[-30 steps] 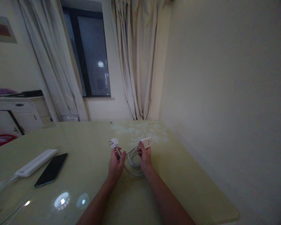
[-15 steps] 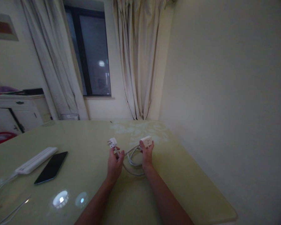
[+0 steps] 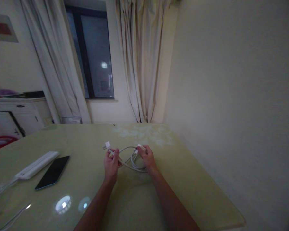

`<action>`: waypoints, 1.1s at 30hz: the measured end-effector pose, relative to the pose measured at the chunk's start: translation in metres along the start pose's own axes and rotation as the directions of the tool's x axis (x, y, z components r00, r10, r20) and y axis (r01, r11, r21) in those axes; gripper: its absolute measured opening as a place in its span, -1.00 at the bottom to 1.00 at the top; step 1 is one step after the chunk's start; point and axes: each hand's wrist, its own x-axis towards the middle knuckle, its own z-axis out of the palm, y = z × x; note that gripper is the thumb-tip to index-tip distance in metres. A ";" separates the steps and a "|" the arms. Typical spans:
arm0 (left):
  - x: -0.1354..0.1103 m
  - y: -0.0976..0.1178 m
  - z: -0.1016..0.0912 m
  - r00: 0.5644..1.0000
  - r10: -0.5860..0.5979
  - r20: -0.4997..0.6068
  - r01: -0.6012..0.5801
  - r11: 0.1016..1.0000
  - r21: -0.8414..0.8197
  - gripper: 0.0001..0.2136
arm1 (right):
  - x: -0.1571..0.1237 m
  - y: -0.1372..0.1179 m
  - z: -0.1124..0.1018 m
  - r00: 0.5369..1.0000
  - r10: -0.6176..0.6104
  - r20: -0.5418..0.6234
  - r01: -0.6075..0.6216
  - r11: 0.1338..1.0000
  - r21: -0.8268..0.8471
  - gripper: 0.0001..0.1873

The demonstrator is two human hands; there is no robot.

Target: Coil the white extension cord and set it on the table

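Observation:
My left hand point(image 3: 111, 165) is closed on the cord just below a white plug point(image 3: 107, 145), whose metal prongs point left. In my right hand point(image 3: 148, 157) is the white socket block point(image 3: 142, 148) of the same extension cord, its face partly covered by my fingers. Between the two hands the pale cord point(image 3: 135, 166) hangs in loose loops above the table. Both hands are over the middle of the tabletop, a short distance apart.
On the left of the glossy greenish table point(image 3: 86, 141) lie a white power strip point(image 3: 38, 164), a black phone point(image 3: 53, 172) and a thin white cable point(image 3: 15, 215). A wall point(image 3: 231, 96) runs along the right side. Curtains point(image 3: 144, 64) hang behind.
My left hand has moved left with the plug. My right hand has shifted slightly left and turned the socket block, so its face is now mostly covered. The loops have changed shape.

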 end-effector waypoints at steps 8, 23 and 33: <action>0.021 -0.015 -0.012 0.982 -0.057 -0.178 0.031 0.988 -0.150 -0.42 | -0.018 -0.011 0.002 0.859 -0.035 0.511 0.219 0.927 -0.304 -0.41; 0.018 0.002 -0.014 0.988 -0.009 -0.153 -0.002 0.997 -0.072 -0.47 | -0.061 -0.017 0.020 0.733 -0.059 0.677 0.360 0.878 -0.314 -0.66; 0.011 0.018 -0.018 0.755 -0.426 0.499 0.612 0.731 -0.302 -0.75 | -0.050 -0.031 0.015 0.695 0.114 0.710 -0.020 0.990 -0.139 -0.21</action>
